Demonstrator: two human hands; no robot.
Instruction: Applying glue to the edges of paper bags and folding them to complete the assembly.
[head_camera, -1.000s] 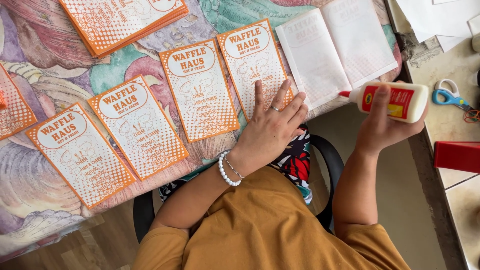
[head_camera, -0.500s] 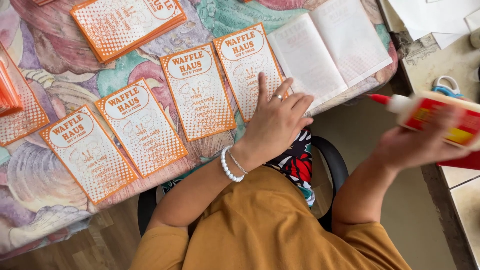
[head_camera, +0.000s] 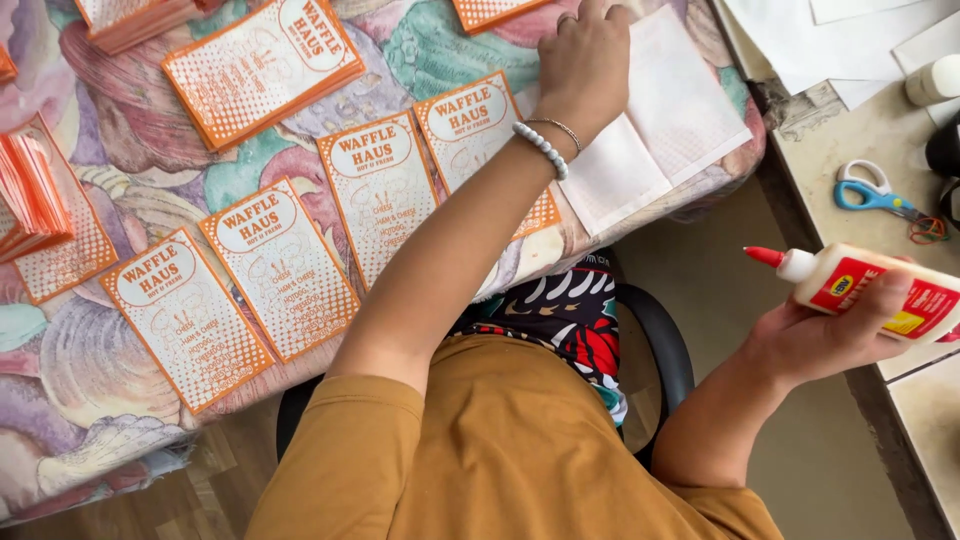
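Note:
My left hand (head_camera: 585, 60) rests palm down on the left page of an open white booklet (head_camera: 665, 125) lying on the flowered tablecloth (head_camera: 90, 400); it wears a bead bracelet and a ring. My right hand (head_camera: 825, 335) holds a white glue bottle (head_camera: 880, 290) with a red tip, sideways, out over the floor to the right of the table, tip pointing left. Several orange-and-white printed cards (head_camera: 285, 265) lie in a row on the cloth left of my left arm.
A stack of orange cards (head_camera: 265, 65) lies at the upper left, more stacks at the left edge (head_camera: 35, 190). Blue-handled scissors (head_camera: 875, 195) and white paper sheets (head_camera: 830, 45) lie on a side counter at right. A black chair (head_camera: 665, 345) is under me.
My left hand has moved from the printed card up onto the open booklet. My right hand with the glue bottle has dropped lower and away from the table.

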